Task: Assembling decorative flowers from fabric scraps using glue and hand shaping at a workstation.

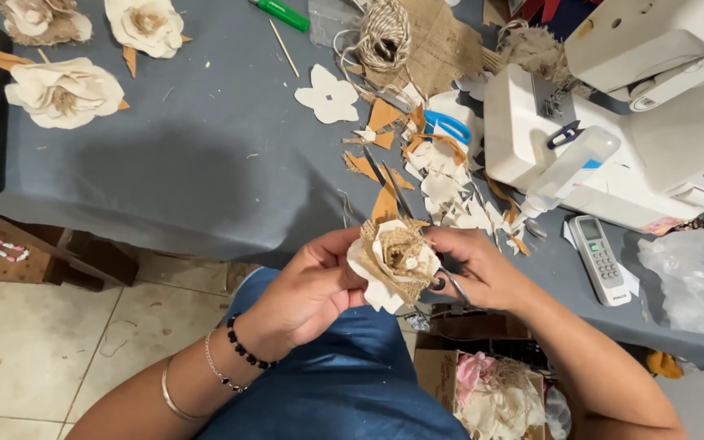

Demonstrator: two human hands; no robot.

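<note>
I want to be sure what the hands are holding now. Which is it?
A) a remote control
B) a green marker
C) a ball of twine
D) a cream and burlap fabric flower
D: both hands, left hand and right hand, grip the cream and burlap fabric flower between them, just off the table edge.
</note>
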